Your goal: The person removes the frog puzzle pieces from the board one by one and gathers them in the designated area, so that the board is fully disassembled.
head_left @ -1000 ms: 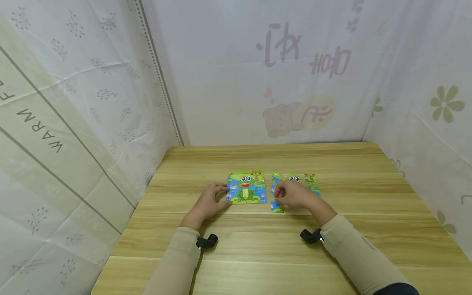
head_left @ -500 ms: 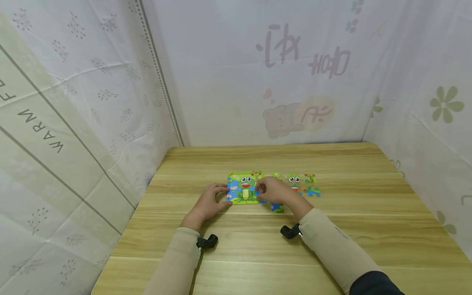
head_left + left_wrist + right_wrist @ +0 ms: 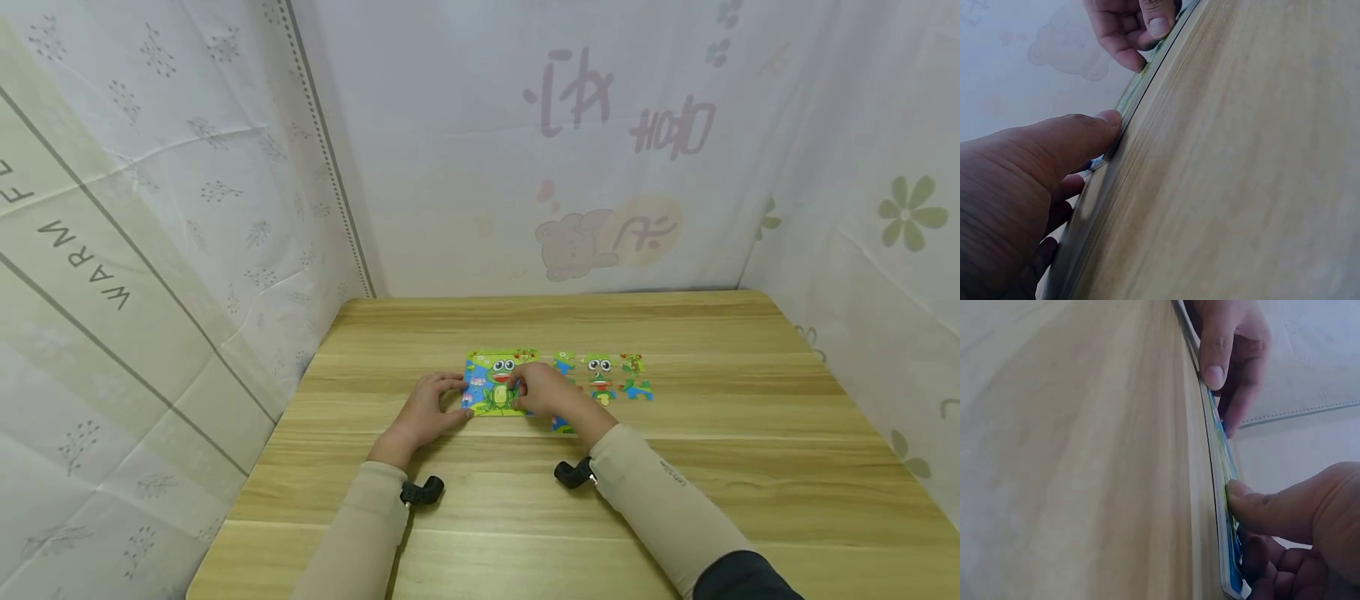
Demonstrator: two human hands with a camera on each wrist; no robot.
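Note:
A square frog puzzle [image 3: 480, 361] lies on the table, with part of its right side hidden by my right hand. My left hand [image 3: 424, 412] holds its left edge, the thumb on the near corner and the fingers along the side. Over the right part of the puzzle, my right hand [image 3: 546, 390] has its thumb and bent fingers on the surface. Seen from the right wrist, the right thumb [image 3: 1250, 503] touches the puzzle's top near its edge; whether a piece is pinched there cannot be told. Loose puzzle pieces, among them a frog-eyes piece [image 3: 599, 366], lie to the right.
More loose pieces spread to the right, including a blue-green piece [image 3: 637, 390] and a tree piece [image 3: 632, 363]. Part of another piece [image 3: 562, 425] shows under the right forearm. The wooden table [image 3: 480, 517] ends at a printed curtain [image 3: 465, 208] behind.
My right hand has moved left from the loose pieces onto the right part of the frog puzzle, uncovering pieces in the middle column. The left hand stays in place on the puzzle's edge.

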